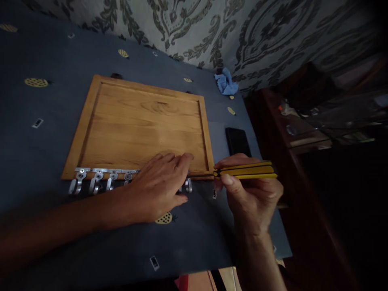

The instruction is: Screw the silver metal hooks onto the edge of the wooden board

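Observation:
A framed wooden board (pixel 145 125) lies on the blue patterned tablecloth. Along its near edge runs a metal hook rail (pixel 104 171), with several silver hooks pointing toward me. My left hand (pixel 163 182) lies across the rail and the board's near edge, fingers stretched out, hiding the middle of the rail. My right hand (pixel 250 194) is closed around the yellow and black handle of a screwdriver (pixel 247 169). The screwdriver is held almost level, its shaft pointing left along the board's near edge. Its tip is close to my left hand, and I cannot tell exactly what it touches.
A black phone (pixel 238 141) lies right of the board. Behind it, near the patterned wall (pixel 194 28), is a crumpled blue cloth (pixel 226 82). A dark red shelf (pixel 281 121) with assorted items stands beyond the table's right edge.

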A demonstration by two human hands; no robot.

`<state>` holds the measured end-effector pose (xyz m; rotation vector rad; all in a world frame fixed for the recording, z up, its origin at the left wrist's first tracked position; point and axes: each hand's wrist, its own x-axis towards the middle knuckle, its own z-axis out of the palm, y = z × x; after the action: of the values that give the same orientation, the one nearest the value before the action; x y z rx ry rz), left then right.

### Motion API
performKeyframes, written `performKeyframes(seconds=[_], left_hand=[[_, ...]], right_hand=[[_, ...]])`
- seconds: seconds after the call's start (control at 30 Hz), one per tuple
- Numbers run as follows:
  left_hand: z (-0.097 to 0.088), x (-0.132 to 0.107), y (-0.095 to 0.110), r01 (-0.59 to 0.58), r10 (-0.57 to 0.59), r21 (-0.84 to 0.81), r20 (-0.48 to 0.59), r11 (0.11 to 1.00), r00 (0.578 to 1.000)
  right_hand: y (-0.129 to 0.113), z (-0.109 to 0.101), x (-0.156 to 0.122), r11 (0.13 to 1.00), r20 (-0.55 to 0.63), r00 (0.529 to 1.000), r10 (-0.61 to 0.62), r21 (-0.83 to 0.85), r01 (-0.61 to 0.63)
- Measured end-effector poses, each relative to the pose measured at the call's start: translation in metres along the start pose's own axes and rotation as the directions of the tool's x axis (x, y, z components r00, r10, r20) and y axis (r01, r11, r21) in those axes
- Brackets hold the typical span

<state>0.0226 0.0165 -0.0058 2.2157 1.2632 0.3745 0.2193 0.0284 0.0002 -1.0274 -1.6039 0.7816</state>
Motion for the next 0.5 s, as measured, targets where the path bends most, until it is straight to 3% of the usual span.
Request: performKeyframes(seconds=[0.1, 0.23, 0.33, 0.5], left_hand=[[0.0, 0.001, 0.0, -0.001, 0.001, -0.001, 0.002, 1.0, 1.0], [-0.001, 0.002, 0.0, -0.006, 0.006, 0.003, 0.012, 1.0, 1.0], [-0.002, 0.002, 0.0, -0.007, 0.007, -0.001, 0.017, 1.0, 1.0], [-0.001, 0.001, -0.002, -0.02, 0.02, -0.009, -0.002, 1.0, 1.0]], right_hand=[[-0.002, -0.008, 0.005, 1.0, 0.126, 0.992, -0.002, 0.014, 0.0], [-0.008, -0.016, 0.008, 0.996, 0.229, 0.969, 0.092, -0.037, -0.086], [-0.008, -0.014, 0.006, 0.997, 0.196, 0.979, 0.062, -0.056, -0.052], [-0.001, 0.0, -0.001, 0.975, 0.025, 0.995, -0.091, -0.199, 0.095]])
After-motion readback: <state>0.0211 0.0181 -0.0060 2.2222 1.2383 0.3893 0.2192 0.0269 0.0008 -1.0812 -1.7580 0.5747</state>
